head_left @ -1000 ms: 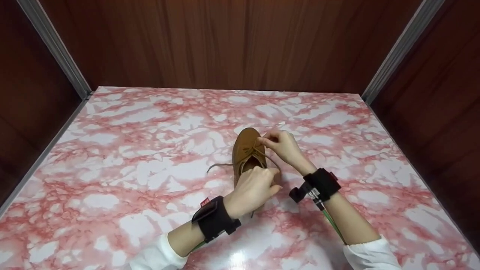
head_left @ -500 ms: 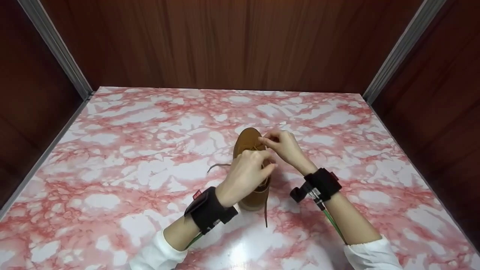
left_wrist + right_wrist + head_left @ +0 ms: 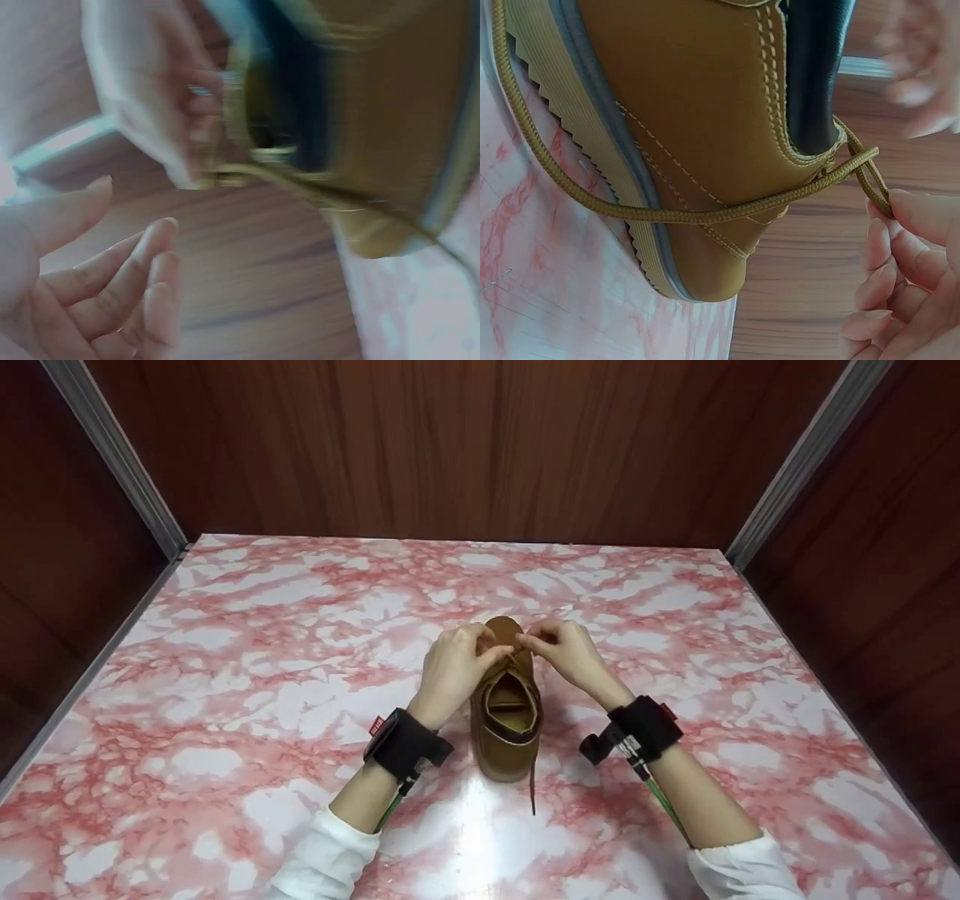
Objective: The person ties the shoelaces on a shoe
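Note:
A tan lace-up shoe (image 3: 504, 757) stands upright, toe pointing away from me. My right hand (image 3: 574, 656) is at the right of its toe end. In the right wrist view, the thumb and index finger pinch a loop of brown shoelace (image 3: 862, 174) above the lacing. One lace end (image 3: 533, 791) trails on the surface beside the heel. My left hand (image 3: 454, 671) is left of the lacing, thumb and fingers apart. The left wrist view is blurred but shows nothing between the left fingers (image 3: 159, 236). The left part of the lace is hidden in the head view.
The shoe stands on a red-and-white marbled surface (image 3: 300, 660). A dark wood panel (image 3: 480, 450) closes the back, with a side panel (image 3: 862, 547) at the right and another (image 3: 67, 547) at the left. Each wrist wears a black strap (image 3: 645, 727) with a camera.
My left hand has moved forward across the shoe, then to the left of the lacing, uncovering the shoe opening. The right hand keeps its pinch in the same place.

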`<state>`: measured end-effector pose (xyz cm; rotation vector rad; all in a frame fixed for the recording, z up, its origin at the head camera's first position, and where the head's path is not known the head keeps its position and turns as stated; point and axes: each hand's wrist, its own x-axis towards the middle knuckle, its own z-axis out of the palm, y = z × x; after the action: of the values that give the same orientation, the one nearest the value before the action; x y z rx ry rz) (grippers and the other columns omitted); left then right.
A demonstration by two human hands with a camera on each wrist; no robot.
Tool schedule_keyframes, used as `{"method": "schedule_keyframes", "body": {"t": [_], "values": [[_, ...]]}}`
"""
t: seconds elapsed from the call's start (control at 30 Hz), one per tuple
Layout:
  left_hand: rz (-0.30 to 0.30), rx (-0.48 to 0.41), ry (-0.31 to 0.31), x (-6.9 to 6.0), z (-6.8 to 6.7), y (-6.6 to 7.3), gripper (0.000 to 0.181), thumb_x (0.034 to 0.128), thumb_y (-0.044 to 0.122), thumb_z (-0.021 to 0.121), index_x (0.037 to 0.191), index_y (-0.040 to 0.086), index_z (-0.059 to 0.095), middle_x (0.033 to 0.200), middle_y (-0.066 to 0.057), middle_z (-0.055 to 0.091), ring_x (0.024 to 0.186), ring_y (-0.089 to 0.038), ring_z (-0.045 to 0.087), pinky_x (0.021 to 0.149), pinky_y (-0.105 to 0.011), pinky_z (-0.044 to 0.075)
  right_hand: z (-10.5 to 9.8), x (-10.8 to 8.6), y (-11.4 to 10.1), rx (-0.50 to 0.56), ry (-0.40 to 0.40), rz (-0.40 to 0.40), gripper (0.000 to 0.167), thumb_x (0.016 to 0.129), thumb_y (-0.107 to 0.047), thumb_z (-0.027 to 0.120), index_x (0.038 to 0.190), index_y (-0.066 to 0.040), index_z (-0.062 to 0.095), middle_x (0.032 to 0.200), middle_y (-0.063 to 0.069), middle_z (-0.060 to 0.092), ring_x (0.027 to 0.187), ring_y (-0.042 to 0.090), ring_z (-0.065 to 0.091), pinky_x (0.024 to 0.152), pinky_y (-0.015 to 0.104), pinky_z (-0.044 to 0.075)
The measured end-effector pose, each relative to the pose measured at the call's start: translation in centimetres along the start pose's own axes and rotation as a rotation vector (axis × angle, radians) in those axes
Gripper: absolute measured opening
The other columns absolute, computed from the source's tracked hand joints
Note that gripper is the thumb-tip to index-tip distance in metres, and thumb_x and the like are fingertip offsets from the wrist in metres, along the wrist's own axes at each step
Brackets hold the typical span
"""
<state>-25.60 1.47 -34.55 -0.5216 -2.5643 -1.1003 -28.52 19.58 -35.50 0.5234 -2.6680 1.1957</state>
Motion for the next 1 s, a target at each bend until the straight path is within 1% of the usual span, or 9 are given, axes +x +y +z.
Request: {"method": "schedule_keyframes", "body": {"t": [0.07,0.17,0.27,0.4,0.57,0.67,0.77,0.9,1.0], "values": [[-0.026,-0.007,-0.022,0.1,0.8,-0.7,0.029,0.0810,0.033,0.067,0.088,0.005,0.068,0.078,-0.001,0.064,0.060,-0.011,0.053,0.052,-0.025,0.041,0.0,0.0,-0.1,0.005,0.001,-0.004,0.021,0.086,-0.021,0.063,0.077,-0.003,0.067,0.065,-0.001,0.055,0.060,0.012,0.046,0.054,0.026,0.035],[-0.050,-0.034,-0.033,0.4,1.6,-1.3,0.031,0.0807,0.035,0.066,0.090,0.005,0.068,0.078,-0.002,0.064,0.058,-0.011,0.053,0.051,-0.025,0.041,0.1,0.0,-0.2,0.007,0.005,-0.016,0.020,0.086,-0.020,0.064,0.076,-0.002,0.067,0.065,0.000,0.055,0.059,0.012,0.046,0.054,0.025,0.035],[-0.059,-0.053,-0.028,0.6,2.2,-1.5,0.030,0.0802,0.035,0.067,0.088,0.006,0.069,0.078,-0.001,0.064,0.060,-0.011,0.054,0.053,-0.026,0.041,0.1,0.0,-0.2,0.009,0.010,-0.021,0.020,0.086,-0.019,0.064,0.076,-0.002,0.067,0.064,0.000,0.054,0.058,0.012,0.046,0.053,0.025,0.035],[-0.068,-0.055,-0.013,0.7,2.7,-1.7,0.028,0.0783,0.034,0.069,0.085,0.007,0.070,0.079,0.000,0.065,0.064,-0.012,0.056,0.056,-0.027,0.042,0.2,0.1,-0.4,0.012,0.005,-0.008,0.021,0.086,-0.022,0.063,0.077,-0.003,0.067,0.065,-0.001,0.055,0.059,0.012,0.045,0.054,0.026,0.035],[-0.075,-0.063,-0.008,0.7,3.1,-1.8,0.022,0.0782,0.029,0.071,0.084,0.008,0.071,0.080,0.001,0.066,0.069,-0.014,0.059,0.058,-0.028,0.043,0.1,0.2,-0.7,0.010,-0.010,0.012,0.022,0.086,-0.025,0.063,0.078,-0.005,0.068,0.066,0.001,0.057,0.060,0.013,0.045,0.054,0.026,0.035],[-0.058,-0.052,-0.005,0.8,3.3,-1.8,0.016,0.0790,0.023,0.071,0.086,0.009,0.071,0.081,0.000,0.066,0.072,-0.015,0.060,0.060,-0.028,0.044,0.1,0.3,-1.0,0.006,-0.018,0.003,0.023,0.087,-0.026,0.062,0.079,-0.005,0.068,0.068,0.001,0.058,0.061,0.013,0.045,0.055,0.027,0.035],[-0.035,-0.028,0.011,0.7,3.5,-1.7,0.012,0.0787,0.019,0.070,0.086,0.010,0.071,0.081,0.000,0.066,0.072,-0.017,0.060,0.060,-0.030,0.045,0.2,0.4,-1.3,0.002,-0.018,-0.012,0.024,0.087,-0.027,0.062,0.078,-0.005,0.067,0.069,0.001,0.058,0.061,0.014,0.046,0.055,0.027,0.035],[-0.002,-0.014,0.046,0.7,3.6,-1.7,0.007,0.0783,0.018,0.070,0.082,0.013,0.072,0.077,0.000,0.064,0.069,-0.017,0.059,0.057,-0.032,0.044,0.3,0.5,-1.7,0.003,-0.020,-0.031,0.024,0.087,-0.027,0.062,0.078,-0.005,0.067,0.068,-0.001,0.058,0.060,0.012,0.046,0.054,0.026,0.035],[0.015,-0.025,0.066,0.6,3.7,-1.9,0.006,0.0790,0.017,0.069,0.080,0.013,0.073,0.076,-0.002,0.064,0.068,-0.017,0.059,0.055,-0.033,0.044,0.3,0.5,-1.8,0.008,-0.022,-0.041,0.024,0.087,-0.027,0.062,0.079,-0.005,0.067,0.069,0.000,0.058,0.061,0.012,0.046,0.054,0.026,0.035]]}}
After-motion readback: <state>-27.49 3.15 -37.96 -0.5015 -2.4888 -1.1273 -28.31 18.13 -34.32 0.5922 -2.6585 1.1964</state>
